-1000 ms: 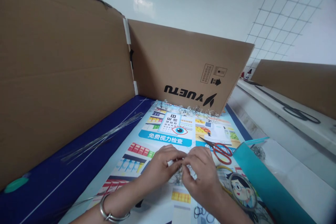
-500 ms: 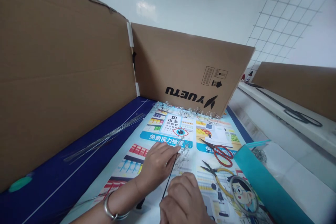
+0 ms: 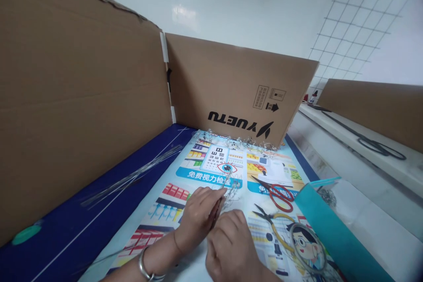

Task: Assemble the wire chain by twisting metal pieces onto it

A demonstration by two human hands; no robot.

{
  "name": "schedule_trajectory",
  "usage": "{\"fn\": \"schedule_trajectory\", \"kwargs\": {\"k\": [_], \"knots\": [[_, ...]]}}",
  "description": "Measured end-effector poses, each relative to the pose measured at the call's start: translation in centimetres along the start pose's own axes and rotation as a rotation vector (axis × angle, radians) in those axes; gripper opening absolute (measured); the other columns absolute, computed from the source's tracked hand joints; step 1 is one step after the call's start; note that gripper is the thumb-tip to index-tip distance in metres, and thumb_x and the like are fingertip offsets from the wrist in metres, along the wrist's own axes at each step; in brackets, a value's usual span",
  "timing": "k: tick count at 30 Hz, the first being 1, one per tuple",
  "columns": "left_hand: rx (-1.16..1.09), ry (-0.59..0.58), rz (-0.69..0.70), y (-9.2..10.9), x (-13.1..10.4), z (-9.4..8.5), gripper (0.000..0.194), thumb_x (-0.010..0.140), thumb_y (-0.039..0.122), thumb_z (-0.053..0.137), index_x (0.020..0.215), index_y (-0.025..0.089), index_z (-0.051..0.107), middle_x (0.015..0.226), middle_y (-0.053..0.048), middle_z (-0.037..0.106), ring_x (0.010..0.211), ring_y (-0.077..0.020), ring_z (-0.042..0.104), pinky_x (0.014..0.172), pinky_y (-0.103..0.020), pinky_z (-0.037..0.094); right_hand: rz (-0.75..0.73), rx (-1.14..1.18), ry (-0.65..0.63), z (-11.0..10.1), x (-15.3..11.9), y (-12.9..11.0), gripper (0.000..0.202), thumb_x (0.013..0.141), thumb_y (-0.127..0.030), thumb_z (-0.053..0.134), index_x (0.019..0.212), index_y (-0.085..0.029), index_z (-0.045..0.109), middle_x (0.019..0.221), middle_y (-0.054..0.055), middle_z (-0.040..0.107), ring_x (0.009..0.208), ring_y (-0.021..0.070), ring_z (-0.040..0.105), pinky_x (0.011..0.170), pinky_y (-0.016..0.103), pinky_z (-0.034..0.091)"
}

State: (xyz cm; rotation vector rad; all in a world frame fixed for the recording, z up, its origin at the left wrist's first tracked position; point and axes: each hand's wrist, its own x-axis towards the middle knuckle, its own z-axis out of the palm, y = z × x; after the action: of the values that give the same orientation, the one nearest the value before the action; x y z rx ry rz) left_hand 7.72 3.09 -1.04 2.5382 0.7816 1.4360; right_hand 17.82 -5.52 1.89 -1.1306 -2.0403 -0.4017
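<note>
My left hand (image 3: 197, 218), with a silver bangle on its wrist, is closed in a pinch over the printed sheet. Out beyond its fingertips stands a sprig of thin silvery wire (image 3: 234, 190) with tiny clear bits on it; its lower end is hidden in the grip. My right hand (image 3: 233, 244) is curled closed just in front of the left, nearly touching it. Whatever lies inside its fingers is hidden. To the right are yellow-handled pliers (image 3: 272, 220), red-handled scissors (image 3: 279, 194) and a round coil of wire (image 3: 308, 249).
Cardboard walls rise at the left (image 3: 86, 97) and back (image 3: 211, 79). Several silvery sprigs (image 3: 244, 142) line the back wall's foot. Long thin wires (image 3: 135, 174) lie on the blue cloth (image 3: 82, 229). At the right stands a teal-edged box (image 3: 337, 229) holding tangled wire.
My right hand has moved forward and up against my left hand. The thin dark strand that ran between the hands no longer shows.
</note>
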Motion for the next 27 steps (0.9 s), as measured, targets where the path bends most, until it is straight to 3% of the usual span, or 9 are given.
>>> {"fn": "schedule_trajectory", "kwargs": {"k": [6,10,13,20,23,27], "knots": [[-0.092,0.046,-0.209,-0.7,-0.4,0.7,0.024,0.083,0.02,0.054,0.107,0.019,0.056,0.084,-0.004,0.066,0.074,-0.0162,0.06,0.071,-0.03,0.048,0.01,-0.051,-0.119,0.5,-0.8,1.3,0.012,0.074,-0.011,0.044,0.065,-0.015,0.051,0.068,0.005,0.049,0.069,0.0181,0.043,0.063,0.034,0.034],[-0.195,-0.033,-0.375,-0.3,-0.2,0.2,0.021,0.083,0.023,0.054,0.103,0.02,0.057,0.086,-0.002,0.066,0.075,-0.0146,0.061,0.071,-0.027,0.049,0.042,-0.032,-0.151,0.4,-0.8,1.5,0.013,0.076,-0.012,0.044,0.066,-0.015,0.052,0.069,0.004,0.049,0.07,0.0176,0.043,0.065,0.034,0.034],[-0.293,-0.071,-0.455,0.2,-0.3,-0.3,0.02,0.082,0.025,0.055,0.102,0.02,0.057,0.085,-0.001,0.066,0.074,-0.0145,0.061,0.068,-0.025,0.05,0.11,-0.021,-0.199,-0.9,-0.1,2.4,0.013,0.078,-0.011,0.044,0.069,-0.015,0.054,0.073,0.005,0.052,0.073,0.0179,0.045,0.068,0.034,0.035],[-0.408,-0.11,-0.556,0.6,-0.9,-0.3,0.023,0.081,0.025,0.056,0.104,0.022,0.054,0.085,0.0,0.066,0.07,-0.0137,0.06,0.066,-0.025,0.048,0.419,-0.017,-0.306,-5.3,1.7,6.2,0.011,0.079,-0.014,0.049,0.075,-0.02,0.058,0.079,0.003,0.057,0.077,0.017,0.051,0.071,0.03,0.038],[-0.391,-0.114,-0.584,0.9,-0.8,-0.5,0.018,0.079,0.023,0.057,0.097,0.021,0.053,0.083,0.0,0.065,0.066,-0.0128,0.058,0.064,-0.025,0.047,0.461,-0.001,-0.39,-5.5,1.7,6.4,0.012,0.079,-0.014,0.05,0.073,-0.021,0.057,0.077,0.001,0.057,0.075,0.016,0.052,0.069,0.027,0.039],[-0.39,-0.129,-0.548,1.1,-0.7,-0.8,0.009,0.08,0.025,0.056,0.087,0.02,0.053,0.078,0.0,0.063,0.063,-0.0122,0.056,0.06,-0.023,0.045,0.425,0.03,-0.354,-4.5,1.5,5.6,0.011,0.081,-0.016,0.048,0.081,-0.021,0.058,0.082,0.003,0.058,0.077,0.0161,0.053,0.069,0.026,0.041]]}}
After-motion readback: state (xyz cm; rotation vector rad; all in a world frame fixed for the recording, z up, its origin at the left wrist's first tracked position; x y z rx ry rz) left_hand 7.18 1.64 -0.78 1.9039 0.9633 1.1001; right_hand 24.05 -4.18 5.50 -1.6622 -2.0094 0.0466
